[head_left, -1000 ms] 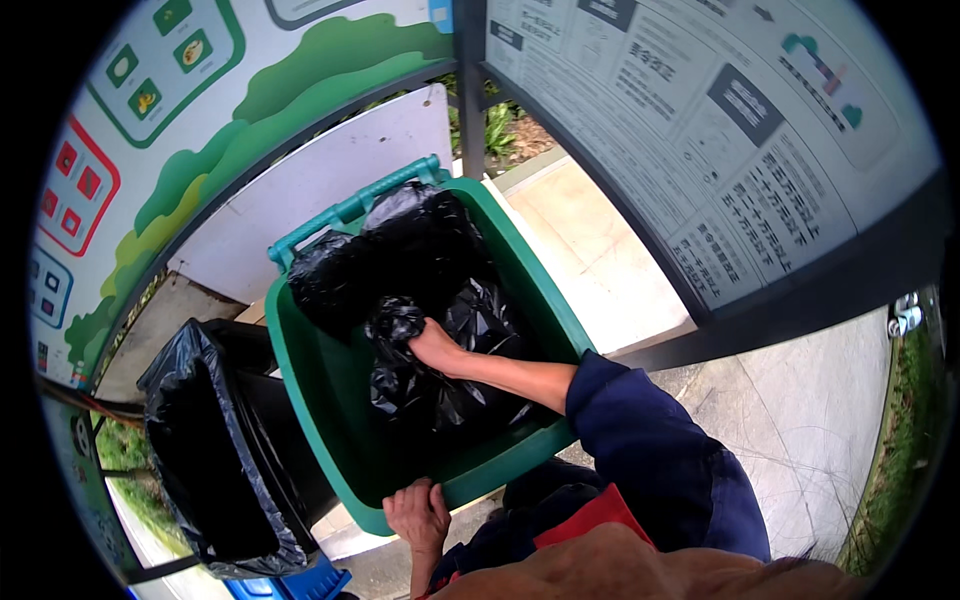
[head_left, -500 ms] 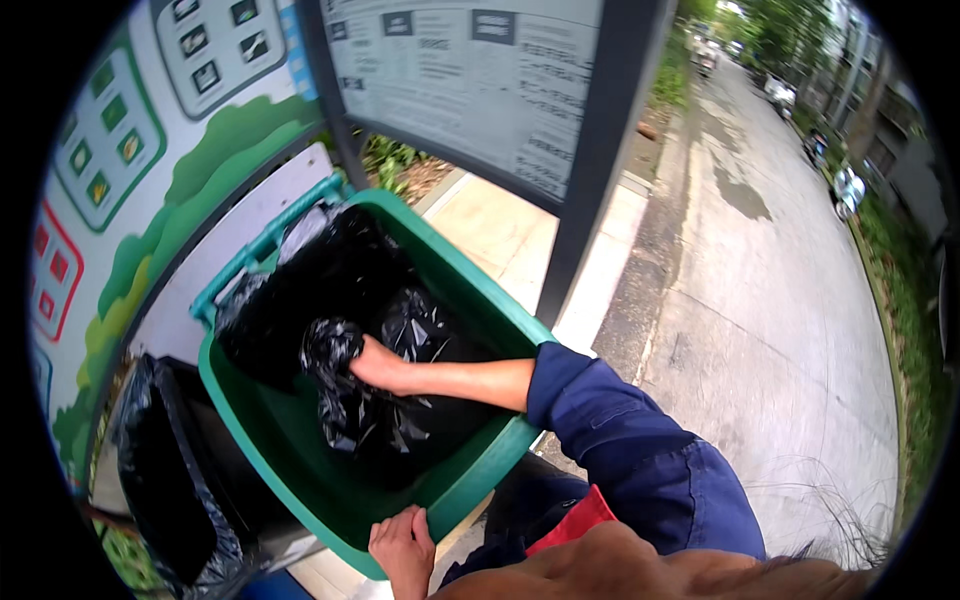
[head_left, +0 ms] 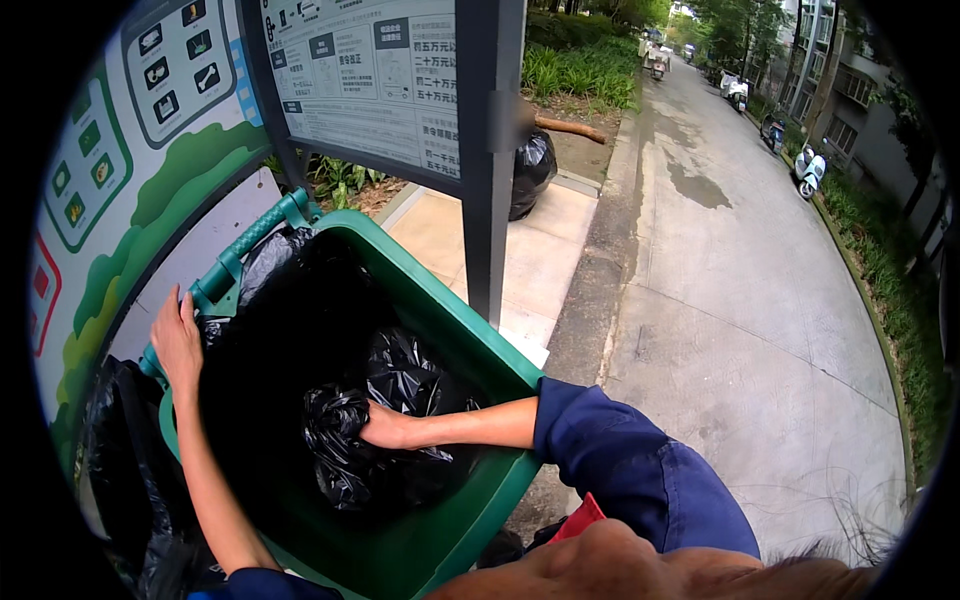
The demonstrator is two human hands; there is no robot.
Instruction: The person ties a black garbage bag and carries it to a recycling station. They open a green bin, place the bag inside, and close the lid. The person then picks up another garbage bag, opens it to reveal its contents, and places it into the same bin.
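A large green wheelie bin [head_left: 490, 340] stands tilted in front of me with its top uncovered. Deep inside it, my right hand [head_left: 388, 427] is closed around the bunched part of a black garbage bag [head_left: 335, 465]. More shiny black plastic [head_left: 405, 375] bulges beside that fist, and the rest of the interior is dark. My left hand [head_left: 178, 345] is closed over the bin's green handle bar [head_left: 232, 262] at the back left, its fingertips partly hidden. Crumpled liner plastic [head_left: 272, 258] hangs over the rim next to the bar.
A second bin lined with black plastic [head_left: 125, 450] stands at the left. Behind is a picture board [head_left: 150, 210]; a framed notice board [head_left: 370, 100] has a dark post [head_left: 483, 250]. Another black bag [head_left: 533, 175] sits past the post. A concrete lane [head_left: 720, 320] runs along the right.
My left hand has gone from the near rim to the handle bar at the back left. The right hand keeps its hold on the bag inside the bin. My view has shifted.
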